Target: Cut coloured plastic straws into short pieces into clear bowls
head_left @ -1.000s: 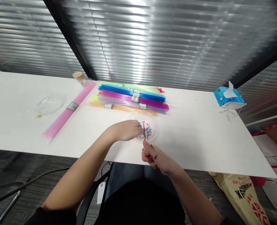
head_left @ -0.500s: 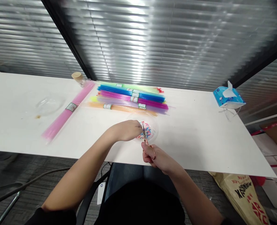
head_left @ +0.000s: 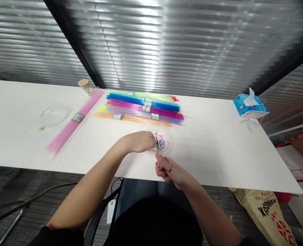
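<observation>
My right hand [head_left: 168, 169] grips a pair of scissors [head_left: 157, 145] by its rose-gold handle loops. The narrow blades point up and away from me, beside the fingertips of my left hand [head_left: 142, 141]. Those left fingers are pinched together over a clear round dish; what they hold, if anything, is hidden. Inside the clear dish [head_left: 170, 136] lie many short cut tube pieces [head_left: 161, 142], pink, blue, white and orange. My left hand covers the dish's left part.
Bundles of long, thin plastic tubes [head_left: 164, 106] in several colours lie behind the dish. Left of them are a pink bundle [head_left: 66, 131], a corked jar [head_left: 86, 85] and a clear lid-like piece [head_left: 53, 115]. A blue tissue pack [head_left: 247, 106] stands far right on the white table [head_left: 212, 150].
My hands stay at nearly the same place over the dish. Both loops of the scissors now show more clearly around my right fingers. The bundles have not moved.
</observation>
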`<state>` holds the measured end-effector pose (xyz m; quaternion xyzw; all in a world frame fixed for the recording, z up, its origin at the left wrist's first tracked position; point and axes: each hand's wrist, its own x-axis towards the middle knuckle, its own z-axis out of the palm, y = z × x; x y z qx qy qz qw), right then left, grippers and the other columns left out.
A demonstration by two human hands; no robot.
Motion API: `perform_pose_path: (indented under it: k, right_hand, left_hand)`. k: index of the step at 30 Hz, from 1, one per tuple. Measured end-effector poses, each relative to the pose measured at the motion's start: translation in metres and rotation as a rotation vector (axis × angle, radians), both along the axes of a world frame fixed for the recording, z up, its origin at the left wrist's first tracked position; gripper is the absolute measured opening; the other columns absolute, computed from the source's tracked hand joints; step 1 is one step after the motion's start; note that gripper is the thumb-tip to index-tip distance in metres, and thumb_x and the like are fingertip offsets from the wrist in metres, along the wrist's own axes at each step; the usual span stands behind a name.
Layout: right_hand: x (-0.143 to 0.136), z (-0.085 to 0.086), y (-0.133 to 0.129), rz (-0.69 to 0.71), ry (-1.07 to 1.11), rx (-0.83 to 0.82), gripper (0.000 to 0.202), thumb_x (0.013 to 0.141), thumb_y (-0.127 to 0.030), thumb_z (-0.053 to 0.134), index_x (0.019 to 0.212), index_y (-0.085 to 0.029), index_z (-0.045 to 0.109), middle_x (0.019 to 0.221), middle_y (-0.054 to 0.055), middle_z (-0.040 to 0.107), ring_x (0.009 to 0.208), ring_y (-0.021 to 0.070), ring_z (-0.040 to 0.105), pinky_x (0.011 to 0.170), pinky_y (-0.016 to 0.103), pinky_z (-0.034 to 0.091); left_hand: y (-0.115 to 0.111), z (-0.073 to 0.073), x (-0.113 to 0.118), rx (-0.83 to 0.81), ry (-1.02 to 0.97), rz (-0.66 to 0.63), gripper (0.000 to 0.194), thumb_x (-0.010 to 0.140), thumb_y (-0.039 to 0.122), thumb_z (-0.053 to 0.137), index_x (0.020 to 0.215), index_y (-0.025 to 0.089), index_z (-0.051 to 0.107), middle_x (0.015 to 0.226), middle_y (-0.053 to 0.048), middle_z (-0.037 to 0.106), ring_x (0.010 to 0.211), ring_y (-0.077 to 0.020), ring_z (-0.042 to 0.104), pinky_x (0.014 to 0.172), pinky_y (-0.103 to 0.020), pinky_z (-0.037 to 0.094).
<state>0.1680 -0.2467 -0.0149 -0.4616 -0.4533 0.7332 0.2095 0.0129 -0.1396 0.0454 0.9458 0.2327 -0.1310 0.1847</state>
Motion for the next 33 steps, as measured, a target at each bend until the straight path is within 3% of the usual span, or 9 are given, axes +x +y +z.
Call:
perform_pose_path:
  k: [6, 13, 21, 26, 29, 33]
  right_hand:
    - [-0.001, -0.002, 0.002, -0.016, 0.043, -0.010, 0.063, 0.087, -0.070, 0.036, 0.052, -0.018, 0.033, 0.049, -0.007, 0.026, 0.037, 0.0027, 0.016, 0.037, 0.022, 0.011]
    - [-0.002, 0.001, 0.005, -0.009, 0.092, -0.056, 0.065, 0.086, -0.073, 0.032, 0.051, -0.018, 0.028, 0.048, -0.008, 0.019, 0.038, 0.0026, 0.012, 0.036, 0.021, 0.009]
    - [-0.003, -0.002, 0.005, -0.038, 0.144, -0.096, 0.063, 0.084, -0.072, 0.041, 0.053, -0.019, 0.030, 0.048, -0.009, 0.019, 0.039, 0.0031, 0.010, 0.036, 0.020, 0.009]
    - [-0.001, -0.001, 0.001, -0.116, 0.135, -0.104, 0.062, 0.084, -0.074, 0.039, 0.054, -0.020, 0.031, 0.048, -0.009, 0.017, 0.040, 0.0038, 0.009, 0.037, 0.021, 0.007]
    - [0.003, 0.001, -0.001, -0.229, 0.076, -0.038, 0.058, 0.084, -0.071, 0.042, 0.057, -0.020, 0.034, 0.049, -0.009, 0.017, 0.040, 0.0045, 0.010, 0.039, 0.023, 0.008]
    - [0.009, 0.011, 0.003, -0.313, -0.151, 0.228, 0.051, 0.087, -0.064, 0.045, 0.063, -0.019, 0.040, 0.053, -0.006, 0.024, 0.046, 0.0077, 0.021, 0.045, 0.025, 0.017]
  left_hand:
    - [0.006, -0.002, -0.003, -0.035, -0.069, 0.005, 0.025, 0.081, 0.007, 0.041, 0.070, 0.013, 0.064, 0.080, -0.008, 0.070, 0.079, -0.0179, 0.059, 0.074, -0.025, 0.043]
    - [0.007, -0.003, -0.002, -0.057, -0.019, 0.030, 0.025, 0.080, 0.007, 0.040, 0.073, 0.012, 0.064, 0.086, -0.011, 0.070, 0.086, -0.0212, 0.059, 0.077, -0.027, 0.044]
    - [0.007, 0.001, -0.001, -0.057, 0.008, 0.002, 0.024, 0.080, 0.008, 0.041, 0.072, 0.011, 0.063, 0.089, -0.012, 0.070, 0.087, -0.0215, 0.059, 0.078, -0.028, 0.044]
    - [0.006, 0.005, -0.004, -0.045, 0.028, 0.081, 0.025, 0.079, 0.006, 0.039, 0.067, 0.012, 0.059, 0.084, -0.011, 0.068, 0.084, -0.0206, 0.058, 0.075, -0.027, 0.044]
    - [0.002, 0.009, -0.007, -0.075, -0.014, 0.160, 0.026, 0.082, 0.007, 0.036, 0.069, 0.013, 0.058, 0.083, -0.009, 0.066, 0.084, -0.0187, 0.056, 0.074, -0.025, 0.044]
    - [-0.009, 0.019, -0.006, -0.191, -0.077, 0.225, 0.023, 0.082, 0.011, 0.035, 0.072, 0.014, 0.056, 0.085, -0.007, 0.063, 0.085, -0.0181, 0.055, 0.075, -0.025, 0.044]
